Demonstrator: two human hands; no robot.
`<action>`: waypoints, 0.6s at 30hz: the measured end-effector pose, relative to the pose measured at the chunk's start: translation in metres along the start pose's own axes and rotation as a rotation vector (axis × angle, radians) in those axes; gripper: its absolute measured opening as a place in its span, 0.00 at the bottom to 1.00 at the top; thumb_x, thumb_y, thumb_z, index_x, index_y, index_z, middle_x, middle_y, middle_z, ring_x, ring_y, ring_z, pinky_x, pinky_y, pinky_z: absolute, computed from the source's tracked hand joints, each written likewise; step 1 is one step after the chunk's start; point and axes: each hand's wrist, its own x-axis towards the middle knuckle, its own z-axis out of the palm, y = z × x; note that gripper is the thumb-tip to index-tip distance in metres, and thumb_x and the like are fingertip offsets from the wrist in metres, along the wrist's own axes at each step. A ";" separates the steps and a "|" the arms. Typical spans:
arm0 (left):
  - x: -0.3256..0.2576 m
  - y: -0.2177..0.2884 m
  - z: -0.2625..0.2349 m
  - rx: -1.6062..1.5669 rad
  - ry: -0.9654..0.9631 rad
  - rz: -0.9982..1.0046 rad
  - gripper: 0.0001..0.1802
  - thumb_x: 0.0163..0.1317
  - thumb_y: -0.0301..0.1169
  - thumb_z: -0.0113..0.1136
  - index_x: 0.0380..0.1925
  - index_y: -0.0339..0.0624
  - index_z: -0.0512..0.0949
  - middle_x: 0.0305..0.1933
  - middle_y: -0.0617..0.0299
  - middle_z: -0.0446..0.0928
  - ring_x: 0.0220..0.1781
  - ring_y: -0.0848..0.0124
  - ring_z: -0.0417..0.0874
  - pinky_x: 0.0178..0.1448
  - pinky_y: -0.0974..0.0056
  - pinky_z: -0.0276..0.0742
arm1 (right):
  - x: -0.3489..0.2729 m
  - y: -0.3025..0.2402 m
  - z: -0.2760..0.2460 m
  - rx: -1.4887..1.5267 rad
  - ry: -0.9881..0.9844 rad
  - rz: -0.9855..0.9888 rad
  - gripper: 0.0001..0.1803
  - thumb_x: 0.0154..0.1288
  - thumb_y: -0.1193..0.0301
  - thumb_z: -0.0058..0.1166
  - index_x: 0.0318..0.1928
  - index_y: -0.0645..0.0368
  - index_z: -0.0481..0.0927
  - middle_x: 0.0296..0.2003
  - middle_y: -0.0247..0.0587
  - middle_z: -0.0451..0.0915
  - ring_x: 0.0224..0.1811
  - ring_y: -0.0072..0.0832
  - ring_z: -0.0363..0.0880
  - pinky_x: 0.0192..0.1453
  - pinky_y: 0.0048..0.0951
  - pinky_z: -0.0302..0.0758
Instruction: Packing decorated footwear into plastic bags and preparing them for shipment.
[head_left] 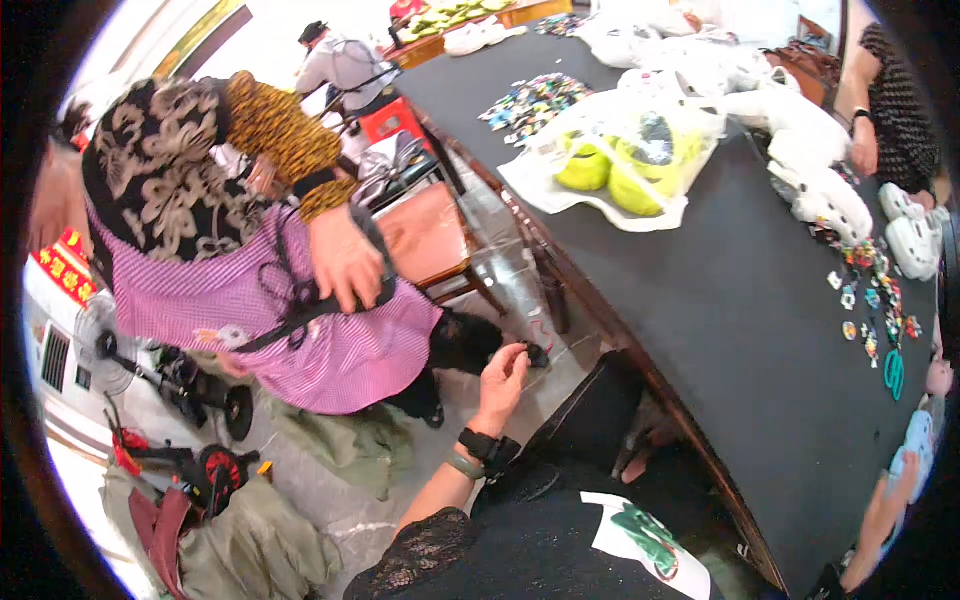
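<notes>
My left hand (pixel 503 382) is raised beside the table's near edge, fingers curled together. Anything pinched in them is too small to make out. A dark watch and a bangle circle that wrist. At the far right rim my right hand (pixel 897 487) grips a light-blue clog (pixel 918 440), its fingers partly cut off by the picture's edge. Up the table from it lie a teal loop (pixel 894 375) and strings of small colourful charms (pixel 868 290). White clogs (pixel 912 235) stand near these charms.
The dark table (pixel 700 330) bears a clear bag (pixel 630 160) of yellow-green clogs, a charm pile (pixel 535 105) and more white clogs. To my left stands a person in a purple apron (pixel 280 320), near a brown-seated chair (pixel 420 230). Another person's hand (pixel 864 148) hangs at the far right.
</notes>
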 end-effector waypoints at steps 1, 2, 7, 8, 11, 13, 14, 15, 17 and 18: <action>0.015 0.012 0.007 -0.077 -0.052 0.048 0.11 0.65 0.29 0.55 0.44 0.37 0.77 0.34 0.66 0.77 0.35 0.80 0.75 0.41 0.72 0.72 | 0.009 -0.025 -0.009 0.234 -0.020 0.024 0.14 0.63 0.73 0.49 0.48 0.64 0.72 0.53 0.53 0.72 0.52 0.45 0.74 0.55 0.36 0.72; 0.029 0.035 0.019 -0.046 -0.055 0.132 0.10 0.65 0.28 0.55 0.44 0.36 0.77 0.33 0.65 0.77 0.35 0.79 0.76 0.41 0.72 0.73 | 0.017 -0.049 -0.027 0.433 -0.220 0.061 0.18 0.60 0.77 0.49 0.52 0.64 0.69 0.57 0.54 0.67 0.59 0.48 0.67 0.61 0.37 0.64; 0.087 0.151 0.051 0.076 -0.142 0.601 0.07 0.61 0.21 0.56 0.39 0.36 0.77 0.30 0.59 0.77 0.35 0.68 0.80 0.40 0.68 0.74 | 0.044 -0.119 -0.069 0.809 -0.446 -0.075 0.21 0.48 0.81 0.57 0.46 0.63 0.69 0.52 0.55 0.67 0.55 0.53 0.67 0.58 0.42 0.67; 0.103 0.158 0.057 0.232 -0.077 0.772 0.12 0.57 0.23 0.59 0.43 0.38 0.76 0.38 0.56 0.76 0.44 0.63 0.77 0.47 0.63 0.72 | 0.042 -0.124 -0.074 0.838 -0.489 -0.119 0.20 0.48 0.80 0.58 0.44 0.63 0.70 0.50 0.54 0.68 0.53 0.52 0.69 0.55 0.42 0.68; 0.138 0.185 0.072 0.542 0.316 0.980 0.34 0.47 0.29 0.68 0.57 0.43 0.68 0.60 0.48 0.63 0.65 0.50 0.60 0.64 0.47 0.55 | 0.032 -0.137 -0.075 0.846 -0.455 -0.199 0.18 0.46 0.76 0.61 0.40 0.62 0.72 0.46 0.51 0.69 0.47 0.49 0.71 0.48 0.41 0.72; 0.172 0.185 0.071 0.698 0.405 0.866 0.45 0.43 0.31 0.70 0.64 0.45 0.60 0.64 0.44 0.55 0.67 0.47 0.54 0.66 0.42 0.47 | 0.026 -0.139 -0.081 0.885 -0.509 -0.240 0.18 0.46 0.75 0.62 0.40 0.62 0.72 0.45 0.50 0.70 0.47 0.48 0.71 0.48 0.41 0.72; 0.192 0.174 0.063 0.678 0.371 0.817 0.45 0.44 0.32 0.69 0.65 0.45 0.59 0.63 0.49 0.59 0.68 0.50 0.53 0.66 0.42 0.45 | 0.029 -0.142 -0.087 0.889 -0.508 -0.258 0.17 0.47 0.74 0.62 0.38 0.62 0.73 0.43 0.48 0.71 0.45 0.47 0.72 0.46 0.41 0.72; 0.209 0.164 0.054 0.689 0.233 0.686 0.36 0.53 0.32 0.63 0.64 0.43 0.61 0.60 0.51 0.66 0.68 0.53 0.58 0.66 0.47 0.51 | 0.033 -0.144 -0.092 0.884 -0.510 -0.260 0.17 0.47 0.74 0.62 0.38 0.62 0.73 0.43 0.48 0.71 0.45 0.47 0.72 0.46 0.41 0.72; 0.231 0.148 0.056 0.144 -0.019 0.532 0.24 0.63 0.30 0.53 0.59 0.39 0.67 0.53 0.52 0.75 0.61 0.57 0.70 0.61 0.56 0.63 | 0.044 -0.151 -0.098 0.913 -0.507 -0.296 0.15 0.48 0.75 0.61 0.38 0.61 0.73 0.41 0.47 0.72 0.43 0.46 0.73 0.45 0.40 0.73; 0.231 0.142 0.067 0.091 0.013 0.632 0.20 0.65 0.29 0.49 0.56 0.36 0.69 0.51 0.51 0.76 0.57 0.57 0.74 0.58 0.59 0.67 | 0.051 -0.154 -0.098 0.908 -0.517 -0.307 0.15 0.48 0.75 0.61 0.38 0.61 0.73 0.41 0.47 0.72 0.43 0.46 0.73 0.45 0.40 0.73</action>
